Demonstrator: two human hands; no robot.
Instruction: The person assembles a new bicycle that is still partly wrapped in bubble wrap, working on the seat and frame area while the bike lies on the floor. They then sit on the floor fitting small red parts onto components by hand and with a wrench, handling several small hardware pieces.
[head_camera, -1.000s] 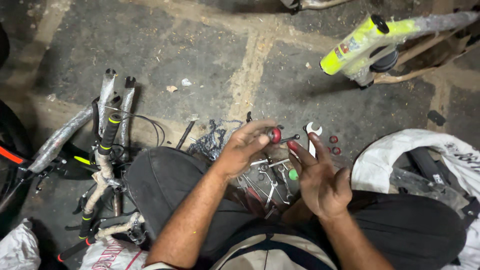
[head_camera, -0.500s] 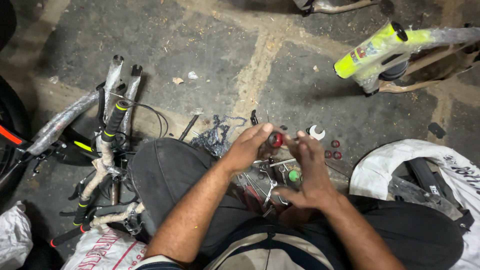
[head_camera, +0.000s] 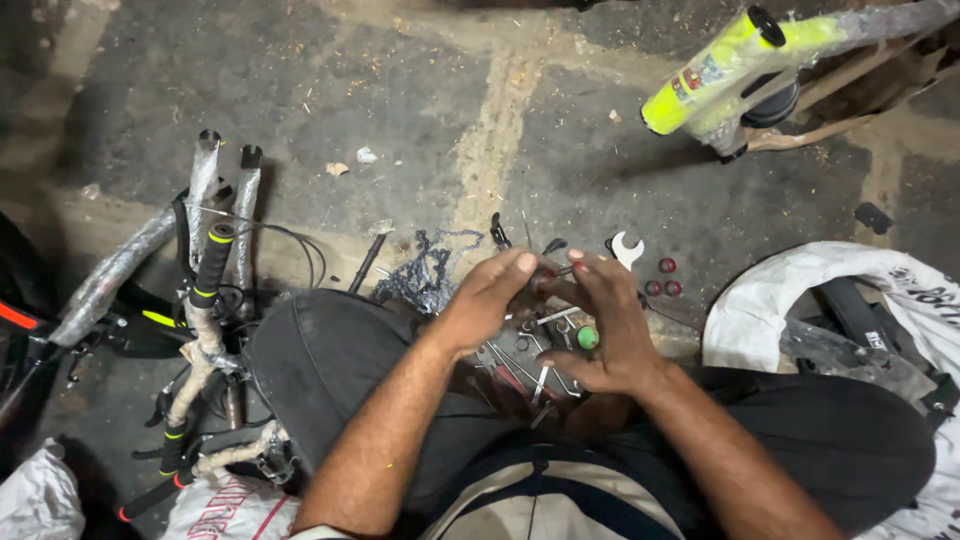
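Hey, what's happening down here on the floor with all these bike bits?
A person sits on the stone floor, both hands together over a pile of small metal tools. The left hand and right hand meet around a small dark red part. A silver open-ended spanner, a tangled bicycle chain and a yellow-green bicycle frame tube lie nearby.

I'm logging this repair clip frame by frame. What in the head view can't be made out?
- Small dark part between the left hand and right hand: covered by fingers.
- Tools below the hands: too small and overlapped to tell apart.
- Yellow frame tube: cut off by the top edge.
- Contents of the white sack: dark, cropped at right.
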